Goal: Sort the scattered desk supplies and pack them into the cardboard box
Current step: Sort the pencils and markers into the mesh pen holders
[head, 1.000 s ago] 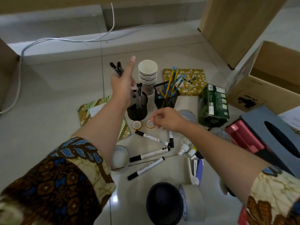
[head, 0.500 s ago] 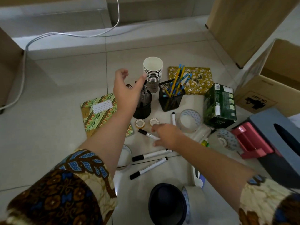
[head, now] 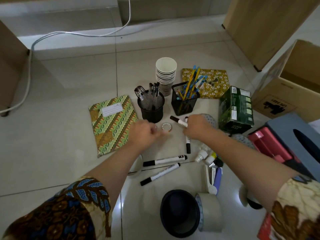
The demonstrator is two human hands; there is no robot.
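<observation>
Desk supplies lie scattered on the tiled floor. My right hand [head: 195, 129] grips a white marker with a black cap [head: 178, 120], lifted above another marker [head: 187, 144] that lies under the hand. My left hand [head: 145, 134] has its fingers curled over a small tape roll, next to a second small tape roll [head: 167, 126]; the grip is blurred. Two more markers [head: 164, 160] lie nearer me. A round mesh holder [head: 151, 108] holds black pens, a square mesh holder [head: 184, 103] holds pencils. The open cardboard box [head: 277, 97] stands at the right.
Stacked paper cups [head: 165, 73], a green notebook [head: 112, 123], a yellow notebook [head: 214, 80] and a green carton [head: 235, 108] surround the holders. Glue bottles [head: 201, 155], a large tape roll [head: 210, 212], a black bowl [head: 180, 213] and a grey tissue box [head: 294, 135] lie nearer.
My left hand let the black pens go into the round holder and came down to the small tape rolls. My right hand picked a marker up off the floor.
</observation>
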